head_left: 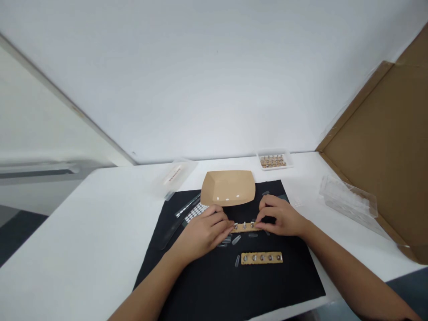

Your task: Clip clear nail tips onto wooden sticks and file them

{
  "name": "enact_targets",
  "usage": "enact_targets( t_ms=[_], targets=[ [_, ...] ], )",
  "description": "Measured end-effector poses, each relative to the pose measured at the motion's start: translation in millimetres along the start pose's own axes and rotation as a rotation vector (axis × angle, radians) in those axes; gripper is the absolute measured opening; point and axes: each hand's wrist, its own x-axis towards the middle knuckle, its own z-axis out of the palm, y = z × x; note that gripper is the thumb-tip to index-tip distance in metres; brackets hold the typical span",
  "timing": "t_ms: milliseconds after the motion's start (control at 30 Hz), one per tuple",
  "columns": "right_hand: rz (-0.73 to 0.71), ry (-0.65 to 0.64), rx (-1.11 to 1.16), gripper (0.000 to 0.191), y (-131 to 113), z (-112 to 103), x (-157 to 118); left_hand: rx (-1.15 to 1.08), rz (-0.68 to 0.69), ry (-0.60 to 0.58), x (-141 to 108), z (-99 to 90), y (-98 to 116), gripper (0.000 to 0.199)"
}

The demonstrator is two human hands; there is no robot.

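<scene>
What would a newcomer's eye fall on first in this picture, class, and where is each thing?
Probably the black cloth, stark against the white table, where the left hand and right hand are at opposite ends of a small tan strip. Next might come the brown tray just beyond the hands, and the large cardboard standing along the right side.

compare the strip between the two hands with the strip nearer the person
The strip between the hands has fingers of the left hand and right hand at its ends; the nearer strip lies clear of both hands.

The strip between the hands shows three metal pieces, its ends partly hidden; the nearer strip shows five.

Both are narrow, tan and lined with metal pieces.
</scene>
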Motion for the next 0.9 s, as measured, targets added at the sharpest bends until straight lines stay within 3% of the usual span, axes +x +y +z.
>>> enact_targets(
  t_ms=[167, 500, 900],
  targets=[
    [0.039, -0.058, 0.051, 0.013, 3.3, 0.1, -0.6, -0.035, -0.017, -0.006, -1.6, -0.3, -0.9, 0.011],
    [0.066, -0.087, -0.039, 0.042, 5.2, -2.9, -2.6, -0.074, -0.104, -0.055, -3.2, 2.4, -1.6, 0.026],
    [0.098, -0.188, -0.115, 0.023, 2.3, -3.3, -2.1, -0.081, -0.094, -0.031, -6.9, 5.7, -5.2, 0.020]
  ],
)
